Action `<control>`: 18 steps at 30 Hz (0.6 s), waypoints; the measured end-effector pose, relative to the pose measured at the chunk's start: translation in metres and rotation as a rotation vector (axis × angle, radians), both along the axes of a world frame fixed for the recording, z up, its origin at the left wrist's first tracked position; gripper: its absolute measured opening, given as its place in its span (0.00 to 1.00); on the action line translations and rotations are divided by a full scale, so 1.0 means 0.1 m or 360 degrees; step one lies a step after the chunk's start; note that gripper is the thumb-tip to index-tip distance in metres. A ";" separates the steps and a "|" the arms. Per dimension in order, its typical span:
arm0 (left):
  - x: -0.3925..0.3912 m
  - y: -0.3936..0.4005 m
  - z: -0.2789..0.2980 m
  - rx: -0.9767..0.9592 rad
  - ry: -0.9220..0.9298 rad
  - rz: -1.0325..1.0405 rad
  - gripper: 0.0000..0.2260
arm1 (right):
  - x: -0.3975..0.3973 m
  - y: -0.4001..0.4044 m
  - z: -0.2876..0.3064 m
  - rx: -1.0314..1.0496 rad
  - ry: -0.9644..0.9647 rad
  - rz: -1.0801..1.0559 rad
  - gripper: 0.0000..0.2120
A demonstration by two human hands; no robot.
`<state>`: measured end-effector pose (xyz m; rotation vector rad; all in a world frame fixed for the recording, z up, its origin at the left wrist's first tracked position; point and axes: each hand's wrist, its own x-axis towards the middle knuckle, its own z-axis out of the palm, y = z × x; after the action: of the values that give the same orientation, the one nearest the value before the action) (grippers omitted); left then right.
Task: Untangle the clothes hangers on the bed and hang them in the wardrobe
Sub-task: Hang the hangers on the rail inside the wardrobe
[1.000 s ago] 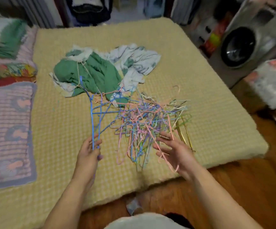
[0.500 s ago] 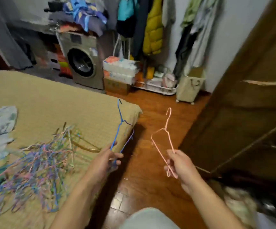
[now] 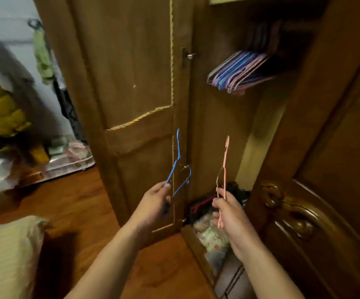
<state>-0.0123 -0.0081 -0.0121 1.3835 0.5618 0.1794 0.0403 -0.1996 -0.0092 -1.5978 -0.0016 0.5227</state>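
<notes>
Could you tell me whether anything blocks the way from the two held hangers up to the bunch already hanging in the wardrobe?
Nothing visible does. The blue hanger and pink hanger face the open wardrobe, with clear space up to the hung hangers.

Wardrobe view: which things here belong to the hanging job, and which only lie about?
Job: blue hanger in left hand; pink hanger in right hand; hung hangers; wardrobe; bed.
Lying about: yellow jacket; bag.
</notes>
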 end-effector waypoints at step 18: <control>2.58 0.20 0.97 0.0194 -0.0455 -0.0807 0.10 | 1.89 0.55 0.72 -0.0005 -0.0567 -0.0979 0.12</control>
<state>0.2459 0.0114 0.0850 1.5422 -0.0461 -0.0017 0.2291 -0.1445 0.0625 -1.5755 0.2156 -0.2397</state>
